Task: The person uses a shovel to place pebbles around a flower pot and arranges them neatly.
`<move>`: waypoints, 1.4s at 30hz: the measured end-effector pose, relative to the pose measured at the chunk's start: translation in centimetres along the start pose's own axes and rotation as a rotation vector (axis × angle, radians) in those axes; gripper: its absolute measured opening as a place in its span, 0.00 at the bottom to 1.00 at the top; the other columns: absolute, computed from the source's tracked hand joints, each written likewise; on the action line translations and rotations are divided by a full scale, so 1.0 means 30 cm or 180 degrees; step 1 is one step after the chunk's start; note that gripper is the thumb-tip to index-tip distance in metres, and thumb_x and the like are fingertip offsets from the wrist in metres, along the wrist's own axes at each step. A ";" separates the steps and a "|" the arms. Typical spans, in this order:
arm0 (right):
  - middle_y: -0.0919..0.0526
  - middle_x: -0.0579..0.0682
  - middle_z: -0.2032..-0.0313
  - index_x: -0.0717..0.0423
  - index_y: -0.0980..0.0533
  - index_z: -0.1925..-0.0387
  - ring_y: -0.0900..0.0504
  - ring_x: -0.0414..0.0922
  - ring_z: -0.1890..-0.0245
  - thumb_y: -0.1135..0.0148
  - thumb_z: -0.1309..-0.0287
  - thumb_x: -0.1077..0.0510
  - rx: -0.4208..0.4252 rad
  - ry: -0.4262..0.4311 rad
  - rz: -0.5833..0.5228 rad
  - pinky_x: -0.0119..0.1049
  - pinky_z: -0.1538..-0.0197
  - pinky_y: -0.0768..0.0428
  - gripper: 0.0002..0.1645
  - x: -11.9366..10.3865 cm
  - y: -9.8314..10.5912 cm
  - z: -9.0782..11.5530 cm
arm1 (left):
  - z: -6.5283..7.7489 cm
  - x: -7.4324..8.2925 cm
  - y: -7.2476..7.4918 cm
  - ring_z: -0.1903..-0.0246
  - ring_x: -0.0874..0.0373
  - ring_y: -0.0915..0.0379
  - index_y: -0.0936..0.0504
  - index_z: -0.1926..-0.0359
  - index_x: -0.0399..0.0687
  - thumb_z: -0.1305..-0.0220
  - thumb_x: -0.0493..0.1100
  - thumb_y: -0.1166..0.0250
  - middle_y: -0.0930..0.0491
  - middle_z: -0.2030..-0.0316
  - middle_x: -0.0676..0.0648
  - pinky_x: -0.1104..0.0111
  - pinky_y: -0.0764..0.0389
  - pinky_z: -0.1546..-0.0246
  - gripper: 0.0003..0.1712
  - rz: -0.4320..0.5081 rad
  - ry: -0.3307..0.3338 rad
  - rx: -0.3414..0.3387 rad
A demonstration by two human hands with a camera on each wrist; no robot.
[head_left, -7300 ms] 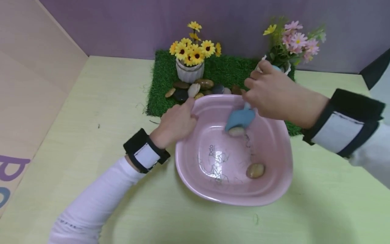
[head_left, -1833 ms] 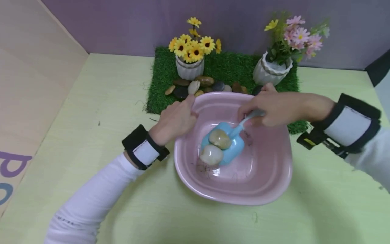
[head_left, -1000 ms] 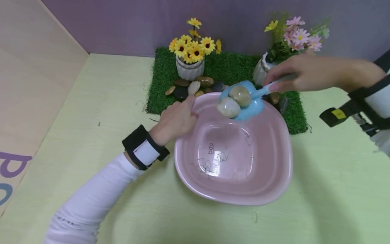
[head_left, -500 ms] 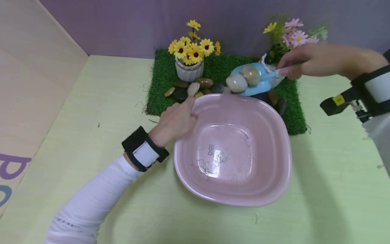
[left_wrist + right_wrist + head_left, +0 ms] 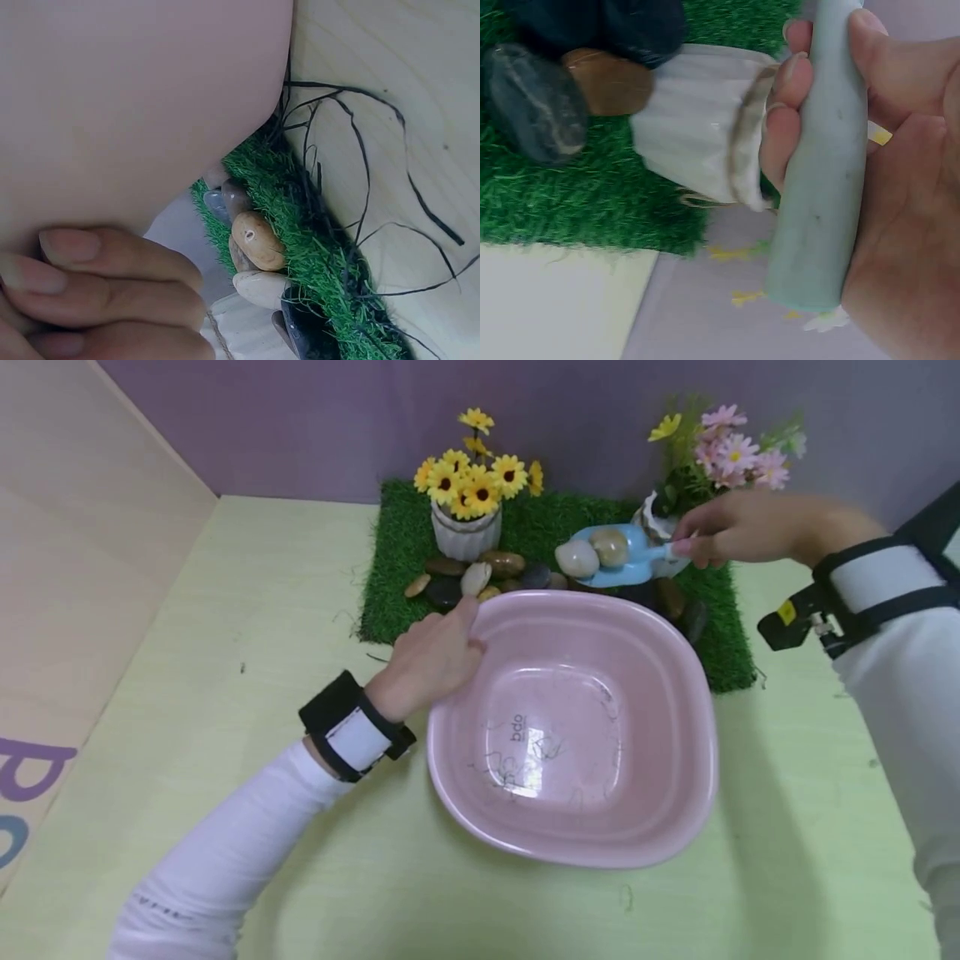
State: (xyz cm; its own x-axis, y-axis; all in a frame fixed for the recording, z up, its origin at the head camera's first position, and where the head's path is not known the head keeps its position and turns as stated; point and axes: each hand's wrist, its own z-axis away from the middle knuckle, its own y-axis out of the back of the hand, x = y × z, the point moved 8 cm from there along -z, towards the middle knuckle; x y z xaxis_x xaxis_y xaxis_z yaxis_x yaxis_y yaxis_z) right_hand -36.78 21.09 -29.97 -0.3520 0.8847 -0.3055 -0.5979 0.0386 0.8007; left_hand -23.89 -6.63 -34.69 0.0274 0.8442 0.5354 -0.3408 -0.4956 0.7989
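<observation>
My left hand grips the upper left rim of a pink plastic basin in the head view; its fingers are curled in the left wrist view, where the rim is hidden. With my right hand I hold a light blue toy shovel by its pale handle. On the shovel's blade lie two smooth stones, a whitish stone and a tan stone. The blade is level over the grass mat, beyond the basin's far rim.
A green artificial grass mat bears a row of pebbles. On it stand a white pot with yellow flowers and another white pot with pink flowers, close behind the shovel. Loose dark grass strands lie in the basin.
The right hand scooped two stones off the basin's floor and lifted them over the far rim to the mat. Lately the shovel has shifted only slightly. The left hand has stayed on the rim.
</observation>
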 end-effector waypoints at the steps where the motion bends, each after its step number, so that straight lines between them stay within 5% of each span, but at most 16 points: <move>1: 0.22 0.66 0.49 0.61 0.30 0.40 0.22 0.61 0.49 0.59 0.24 0.45 0.0002 0.0005 -0.0014 0.61 0.48 0.24 0.27 0.003 -0.006 -0.005 | 0.000 0.000 -0.001 0.82 0.54 0.20 0.37 0.33 0.46 0.26 0.46 0.52 0.22 0.69 0.41 0.67 0.20 0.87 0.24 0.0002 -0.0007 0.0001; 6: 0.22 0.66 0.51 0.63 0.29 0.41 0.22 0.60 0.50 0.60 0.24 0.44 0.0047 -0.0018 -0.0103 0.59 0.49 0.24 0.28 0.014 -0.036 -0.027 | -0.001 -0.001 -0.001 0.82 0.54 0.20 0.37 0.33 0.46 0.26 0.46 0.52 0.22 0.69 0.42 0.67 0.20 0.86 0.23 -0.0010 -0.0015 0.0023; 13: 0.22 0.58 0.61 0.65 0.28 0.45 0.27 0.48 0.63 0.60 0.24 0.47 0.0115 0.0011 -0.0077 0.40 0.63 0.30 0.26 0.009 -0.073 -0.058 | -0.001 0.001 0.002 0.82 0.54 0.20 0.37 0.33 0.46 0.26 0.46 0.52 0.22 0.69 0.42 0.67 0.20 0.86 0.24 -0.0010 -0.0003 0.0012; 31: 0.19 0.56 0.62 0.63 0.28 0.44 0.22 0.48 0.63 0.62 0.23 0.45 -0.0055 0.0009 0.0067 0.40 0.62 0.26 0.28 0.003 -0.120 -0.075 | 0.001 -0.002 0.000 0.82 0.54 0.20 0.37 0.33 0.46 0.25 0.46 0.52 0.22 0.69 0.41 0.67 0.20 0.87 0.24 0.0044 -0.0002 0.0003; 42: 0.20 0.58 0.61 0.64 0.27 0.49 0.19 0.51 0.60 0.63 0.23 0.46 -0.0268 0.0027 -0.0020 0.51 0.55 0.20 0.27 0.004 -0.129 -0.061 | -0.004 -0.001 -0.005 0.82 0.54 0.20 0.38 0.31 0.46 0.25 0.46 0.52 0.22 0.68 0.41 0.68 0.20 0.87 0.26 0.0044 -0.0006 -0.0011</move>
State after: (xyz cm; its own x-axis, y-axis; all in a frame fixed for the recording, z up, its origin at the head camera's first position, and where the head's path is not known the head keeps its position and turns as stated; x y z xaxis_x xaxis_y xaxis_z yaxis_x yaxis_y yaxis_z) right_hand -35.82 20.20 -34.05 -0.3541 0.8805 -0.3151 -0.6584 0.0046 0.7527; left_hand -23.94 -6.55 -34.86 0.0246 0.8369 0.5469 -0.3443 -0.5065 0.7905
